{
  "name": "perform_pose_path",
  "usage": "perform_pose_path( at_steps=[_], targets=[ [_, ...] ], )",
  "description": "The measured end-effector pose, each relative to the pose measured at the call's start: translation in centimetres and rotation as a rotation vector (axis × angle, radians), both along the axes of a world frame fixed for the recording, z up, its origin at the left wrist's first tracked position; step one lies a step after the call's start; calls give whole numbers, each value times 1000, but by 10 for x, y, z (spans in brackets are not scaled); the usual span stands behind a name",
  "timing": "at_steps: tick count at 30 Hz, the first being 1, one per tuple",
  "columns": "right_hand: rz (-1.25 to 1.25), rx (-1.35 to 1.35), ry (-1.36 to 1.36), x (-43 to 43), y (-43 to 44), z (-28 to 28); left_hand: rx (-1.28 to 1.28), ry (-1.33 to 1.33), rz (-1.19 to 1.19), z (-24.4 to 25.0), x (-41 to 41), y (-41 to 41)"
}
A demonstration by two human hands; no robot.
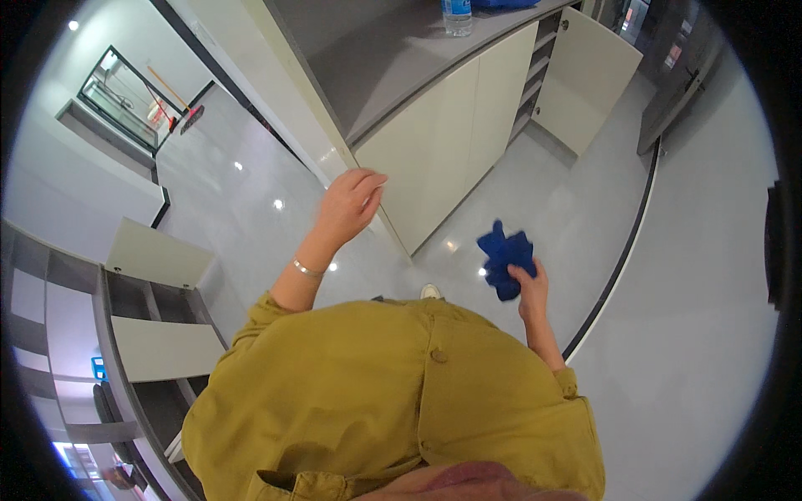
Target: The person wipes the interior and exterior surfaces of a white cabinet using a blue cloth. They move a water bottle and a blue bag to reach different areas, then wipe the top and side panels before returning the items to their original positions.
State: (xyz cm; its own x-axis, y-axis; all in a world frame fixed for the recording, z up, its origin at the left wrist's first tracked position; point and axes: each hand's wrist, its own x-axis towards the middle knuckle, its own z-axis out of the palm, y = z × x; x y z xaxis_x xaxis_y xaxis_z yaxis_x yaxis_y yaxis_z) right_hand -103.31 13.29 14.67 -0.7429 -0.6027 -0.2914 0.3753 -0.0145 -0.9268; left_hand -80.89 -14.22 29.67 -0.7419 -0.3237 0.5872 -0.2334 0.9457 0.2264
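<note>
My right hand (534, 289) grips a crumpled dark blue cloth (506, 258) above the glossy light floor, to the right of my body. My left hand (352, 203) is raised with bent fingers near the end of a cream cabinet (432, 150); nothing shows in it, and whether its fingertips touch the cabinet's edge I cannot tell. A metal bracelet (307, 268) circles the left wrist. On the cabinet's grey countertop (388, 69) stand a clear plastic bottle (457, 19) and, beside it, a blue item (504, 3), partly cut off by the picture's edge.
A cabinet door (592, 81) stands open at the upper right, near a dark room door (680, 81). Low at the left is a shelving unit (156, 351) with open compartments and a swung-out door (156, 253). A broom (191, 119) leans by the far wall.
</note>
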Motion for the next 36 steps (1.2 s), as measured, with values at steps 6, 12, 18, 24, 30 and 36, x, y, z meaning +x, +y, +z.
perform_pose_path(
  at_steps=[6,12,18,24,30,36],
  targets=[
    [137,-125,790,-16,-115,78,-159,113,-98,-14,-31,-19],
    [305,-378,1280,9,-244,106,-359,322,-131,20,-52,-49],
    [509,-192,1439,5,-272,114,-322,296,14,33,-70,-61],
    [255,-37,1308,-77,-301,103,-280,168,167,38,-70,-61],
    [175,296,1284,-157,-326,109,-148,278,306,37,-85,-68],
    [493,-310,1676,-75,-298,120,-78,251,502,46,-107,-82]
  ],
)
